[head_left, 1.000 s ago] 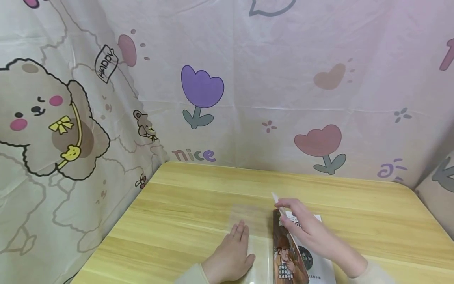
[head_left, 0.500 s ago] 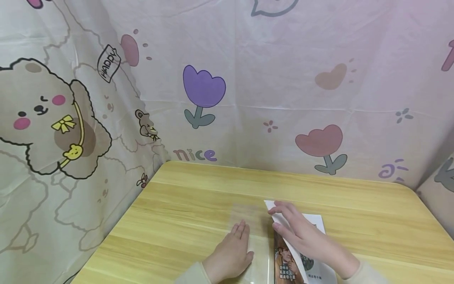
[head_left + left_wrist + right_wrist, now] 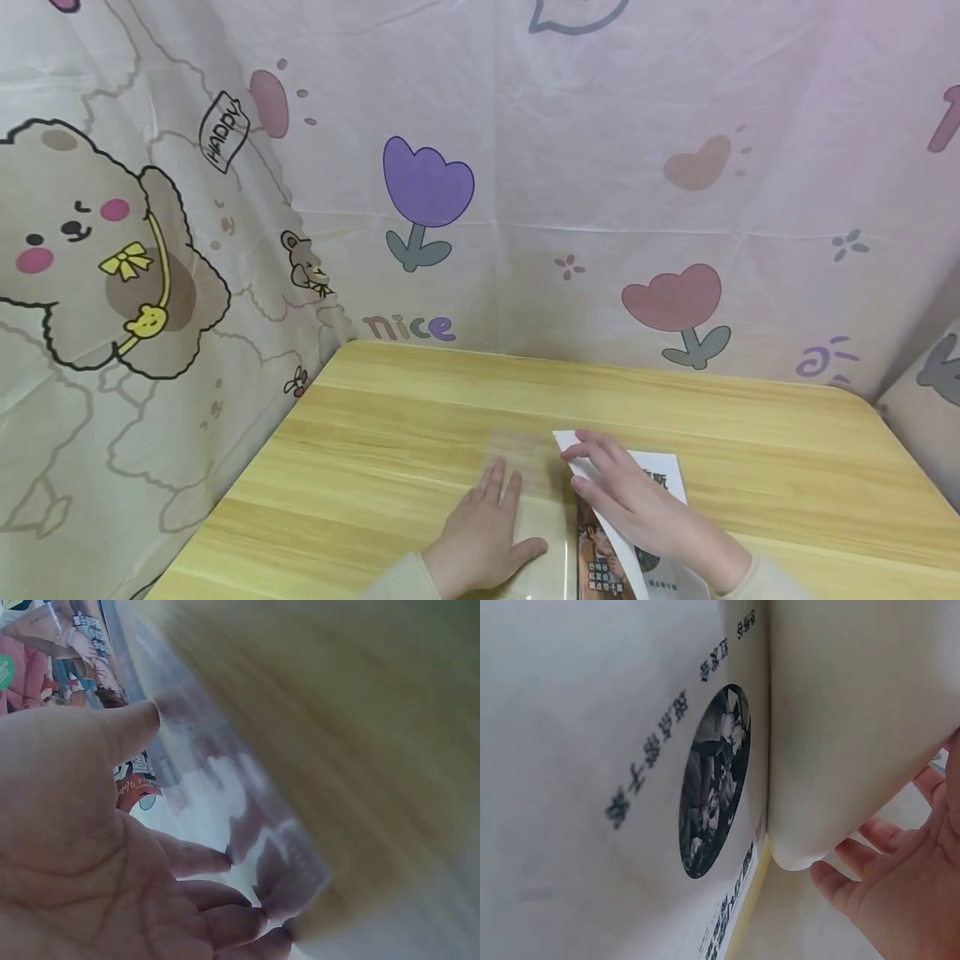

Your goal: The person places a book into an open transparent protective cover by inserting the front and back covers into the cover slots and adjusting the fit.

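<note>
Fingers spread, my left hand point(image 3: 480, 537) lies palm down on a clear plastic sheet point(image 3: 551, 508) in the head view. In the left wrist view the same clear plastic sheet point(image 3: 247, 795) reflects light beside its fingertips, and a coloured cover picture shows past the thumb. To the right is a book point(image 3: 675, 575) with a white page facing up. My right hand point(image 3: 637, 500) holds the edge of its raised front cover point(image 3: 611, 533), which stands tilted with white inside and brown illustrated outside. The right wrist view shows my right hand point(image 3: 900, 870) at the curved cover edge.
A light wood-grain table point(image 3: 420, 417) lies under everything. Behind it hangs a patterned cloth point(image 3: 525, 167) with flowers and bears, and it continues along the left side.
My right hand has moved slightly left and down with the cover, which has turned further over, so more of its white inside shows. The left hand's fingers have spread a little.
</note>
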A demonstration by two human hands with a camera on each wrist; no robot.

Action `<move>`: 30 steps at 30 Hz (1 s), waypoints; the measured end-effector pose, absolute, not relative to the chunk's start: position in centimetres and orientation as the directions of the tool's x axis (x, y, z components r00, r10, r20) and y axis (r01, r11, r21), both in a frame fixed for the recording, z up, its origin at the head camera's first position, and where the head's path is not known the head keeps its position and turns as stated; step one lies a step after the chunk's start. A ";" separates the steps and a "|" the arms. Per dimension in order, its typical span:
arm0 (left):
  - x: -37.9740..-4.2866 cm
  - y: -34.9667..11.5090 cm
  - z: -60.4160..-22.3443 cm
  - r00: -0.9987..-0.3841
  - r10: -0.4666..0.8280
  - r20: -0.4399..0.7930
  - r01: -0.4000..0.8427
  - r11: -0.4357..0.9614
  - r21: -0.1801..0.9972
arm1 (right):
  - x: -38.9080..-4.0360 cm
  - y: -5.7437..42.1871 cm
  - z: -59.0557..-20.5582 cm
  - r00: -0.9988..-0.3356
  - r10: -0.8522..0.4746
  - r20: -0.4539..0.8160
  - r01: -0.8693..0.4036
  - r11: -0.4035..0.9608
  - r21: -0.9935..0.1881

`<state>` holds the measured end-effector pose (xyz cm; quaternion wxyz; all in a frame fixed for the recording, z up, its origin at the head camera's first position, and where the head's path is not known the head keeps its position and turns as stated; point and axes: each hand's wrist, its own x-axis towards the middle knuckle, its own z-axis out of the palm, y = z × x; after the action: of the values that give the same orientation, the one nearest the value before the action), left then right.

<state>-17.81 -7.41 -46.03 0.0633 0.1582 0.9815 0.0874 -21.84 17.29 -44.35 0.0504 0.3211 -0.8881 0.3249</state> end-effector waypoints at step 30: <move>-17.8 -7.3 -46.1 -0.932 0.320 -0.167 0.303 0.945 0.124 | -21.3 16.5 -46.0 -0.778 -0.577 0.249 -0.623 0.659 -0.421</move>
<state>-17.84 -7.30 -46.10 0.0929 0.1587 0.9818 0.0481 -21.29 16.53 -46.03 0.0465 0.3300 -0.9095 0.2485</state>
